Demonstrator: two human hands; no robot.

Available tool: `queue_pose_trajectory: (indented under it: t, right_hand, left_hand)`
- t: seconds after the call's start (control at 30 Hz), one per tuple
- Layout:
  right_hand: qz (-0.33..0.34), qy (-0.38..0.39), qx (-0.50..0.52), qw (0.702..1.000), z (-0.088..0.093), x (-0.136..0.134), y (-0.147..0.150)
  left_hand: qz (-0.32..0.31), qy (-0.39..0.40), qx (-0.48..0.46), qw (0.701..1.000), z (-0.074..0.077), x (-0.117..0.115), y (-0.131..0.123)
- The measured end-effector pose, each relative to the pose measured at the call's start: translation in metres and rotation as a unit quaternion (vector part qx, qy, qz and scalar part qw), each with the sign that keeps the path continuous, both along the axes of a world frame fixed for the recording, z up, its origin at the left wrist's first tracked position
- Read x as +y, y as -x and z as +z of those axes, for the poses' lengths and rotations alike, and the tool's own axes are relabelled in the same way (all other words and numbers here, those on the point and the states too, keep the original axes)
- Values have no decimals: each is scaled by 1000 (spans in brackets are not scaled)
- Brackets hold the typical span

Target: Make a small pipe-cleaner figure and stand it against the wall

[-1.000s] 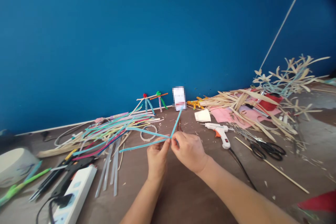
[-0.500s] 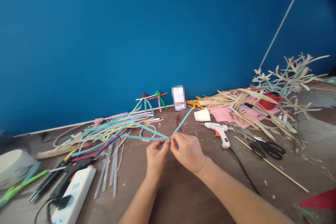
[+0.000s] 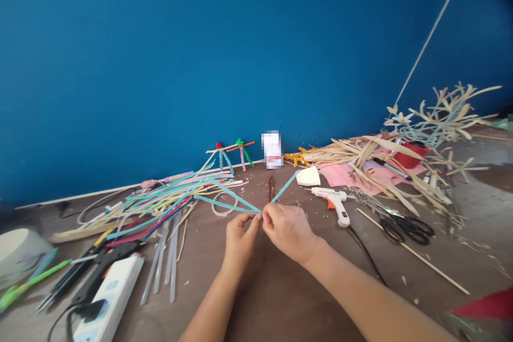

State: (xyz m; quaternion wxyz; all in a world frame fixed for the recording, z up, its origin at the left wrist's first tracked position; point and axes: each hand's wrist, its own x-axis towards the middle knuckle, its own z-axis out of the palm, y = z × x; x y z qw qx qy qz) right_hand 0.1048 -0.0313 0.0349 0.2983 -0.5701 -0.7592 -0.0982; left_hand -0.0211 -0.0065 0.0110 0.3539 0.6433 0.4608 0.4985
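Note:
Both hands meet above the brown tabletop, pinching light-blue pipe cleaners (image 3: pixel 229 207) where the strands come together. My left hand (image 3: pixel 241 240) is closed, thumb against forefinger, at the point where two strands run off to the left. Right beside it, my right hand (image 3: pixel 290 232) is closed too, its fingers curled around the joint. From there another blue length sticks up to the right, its tip near a small white cup (image 3: pixel 308 176). The exact crossing is hidden by the fingertips. Behind the hands lies a brown twisted piece (image 3: pixel 271 189).
Left are a pile of coloured pipe cleaners (image 3: pixel 160 203), clear glue sticks (image 3: pixel 173 262), a white power strip (image 3: pixel 110 299) and a black glue gun (image 3: pixel 102 270). Right lie a white glue gun (image 3: pixel 336 203), black-handled scissors (image 3: pixel 409 227), a thin stick (image 3: pixel 433 269) and pale dried strips (image 3: pixel 360 152).
The blue strands have tilted: the left ends now slope down more steeply toward my fingers and the right end leans further right. Both hands keep their pinch, nearly in place.

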Motion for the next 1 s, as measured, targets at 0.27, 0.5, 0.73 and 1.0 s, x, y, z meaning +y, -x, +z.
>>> queue_pose_trajectory:
  t: [0.27, 0.5, 0.73, 1.0]
  right_hand:
    - [44, -25, -104, 993, 0, 3, -2]
    - [8, 30, -34, 999, 0, 5, 2]
    - [-19, 137, 113, 984, 5, 6, 4]
    - [-11, 369, 543, 755, 2, 17, 10]
  left_hand:
    - [-30, 108, -113, 987, -10, 5, -2]
    - [-11, 49, -35, 998, -7, 5, 3]
    - [29, -176, 168, 970, -9, 4, 6]
    - [-1, -332, 262, 906, 0, 3, 11]
